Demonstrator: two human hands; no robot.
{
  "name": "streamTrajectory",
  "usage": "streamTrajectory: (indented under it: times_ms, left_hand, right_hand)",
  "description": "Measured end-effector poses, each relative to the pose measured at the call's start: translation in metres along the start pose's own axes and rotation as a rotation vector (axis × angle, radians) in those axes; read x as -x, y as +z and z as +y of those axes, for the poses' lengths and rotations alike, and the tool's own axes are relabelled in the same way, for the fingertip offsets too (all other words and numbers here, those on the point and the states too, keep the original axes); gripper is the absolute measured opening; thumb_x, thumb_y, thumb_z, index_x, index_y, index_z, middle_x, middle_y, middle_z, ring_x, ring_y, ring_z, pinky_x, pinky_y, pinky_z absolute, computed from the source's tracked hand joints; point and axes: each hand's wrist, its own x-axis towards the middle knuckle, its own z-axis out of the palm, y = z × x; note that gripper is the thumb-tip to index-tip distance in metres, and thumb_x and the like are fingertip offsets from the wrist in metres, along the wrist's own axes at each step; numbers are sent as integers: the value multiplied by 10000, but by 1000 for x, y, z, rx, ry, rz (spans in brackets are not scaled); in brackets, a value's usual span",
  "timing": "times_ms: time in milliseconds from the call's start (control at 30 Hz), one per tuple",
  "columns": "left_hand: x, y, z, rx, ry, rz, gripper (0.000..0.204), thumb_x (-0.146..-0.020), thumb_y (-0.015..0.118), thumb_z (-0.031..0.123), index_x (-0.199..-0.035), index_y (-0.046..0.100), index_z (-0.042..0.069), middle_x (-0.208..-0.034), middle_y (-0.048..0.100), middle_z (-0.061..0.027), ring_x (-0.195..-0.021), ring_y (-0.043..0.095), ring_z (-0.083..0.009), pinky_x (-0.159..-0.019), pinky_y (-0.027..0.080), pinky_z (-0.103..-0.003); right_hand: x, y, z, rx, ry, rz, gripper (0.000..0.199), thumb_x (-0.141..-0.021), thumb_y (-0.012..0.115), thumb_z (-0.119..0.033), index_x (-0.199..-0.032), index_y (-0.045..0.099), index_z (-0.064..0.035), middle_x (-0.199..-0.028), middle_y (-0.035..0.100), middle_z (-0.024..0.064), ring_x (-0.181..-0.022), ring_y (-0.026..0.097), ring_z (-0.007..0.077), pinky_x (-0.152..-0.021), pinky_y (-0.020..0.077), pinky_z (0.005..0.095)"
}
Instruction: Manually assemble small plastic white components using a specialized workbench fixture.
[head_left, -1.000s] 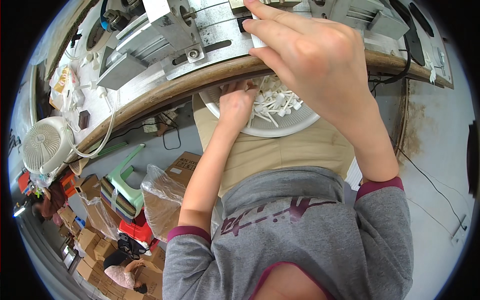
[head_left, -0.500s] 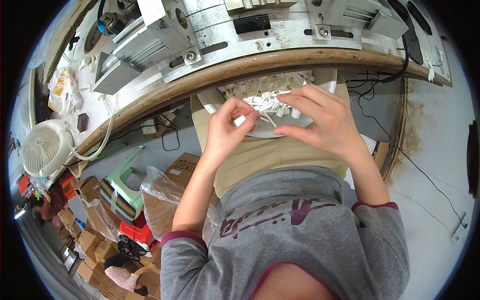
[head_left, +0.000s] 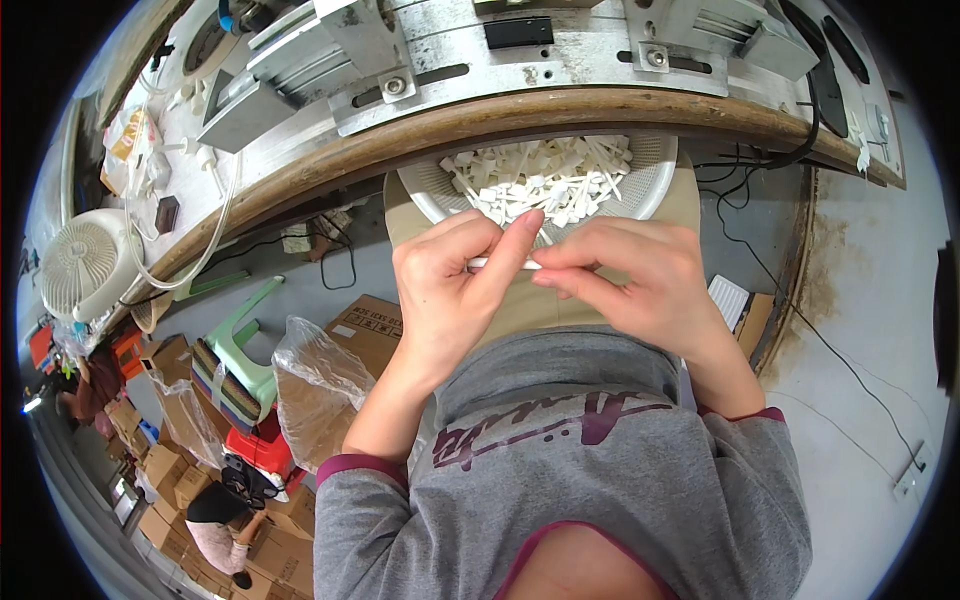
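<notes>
Just this side of the white basket of loose white pieces, the left hand curls around a thin white stick while the right hand pinches its right end. I'd judge the step to be 2-handed work on 1 piece; the next move calls for a firm left hold and delicate right-hand control.

The left hand probably hides part of the white piece.
</notes>
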Motion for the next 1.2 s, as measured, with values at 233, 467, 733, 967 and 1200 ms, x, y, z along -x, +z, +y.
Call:
streamTrajectory:
  times_ms: [233,467,733,967,1200]
  left_hand:
    - [-4,-28,12,38,-13,163,390,-900,716,52,-561,538,-18,-483,411,-26,-450,337,-79,-436,254,-281]
    - [-7,-20,22,95,-13,103,359,-902,701,44,-584,551,-27,-494,422,-62,-443,365,-109,-440,280,-295]
    - [-11,-22,26,81,-25,124,354,-912,691,46,-598,550,-37,-497,422,-71,-443,361,-115,-441,287,-307]
    - [-9,-18,25,-30,90,141,358,-894,703,34,-583,531,-14,-494,404,-71,-414,360,-156,-423,277,-313]
    - [-14,-20,36,-147,294,169,306,-892,696,18,-630,537,6,-552,428,-80,-437,433,-201,-417,303,-324]
  right_hand:
    - [-2,-15,-4,-140,-54,162,184,-731,813,49,-901,766,-2,-823,745,102,-715,716,172,-633,555,258]
    - [-8,7,-16,-432,46,192,129,-745,793,58,-855,758,1,-808,745,89,-728,716,162,-633,564,256]
    - [-10,-1,-18,-396,-19,152,153,-745,753,132,-851,716,28,-771,722,135,-687,721,187,-589,574,271]
    - [-12,2,-23,-259,-1,148,117,-740,775,84,-778,715,-9,-727,707,68,-652,689,145,-571,525,260]
    - [-21,-4,-31,-439,40,129,101,-806,746,72,-809,673,2,-724,681,57,-665,675,123,-568,516,247]
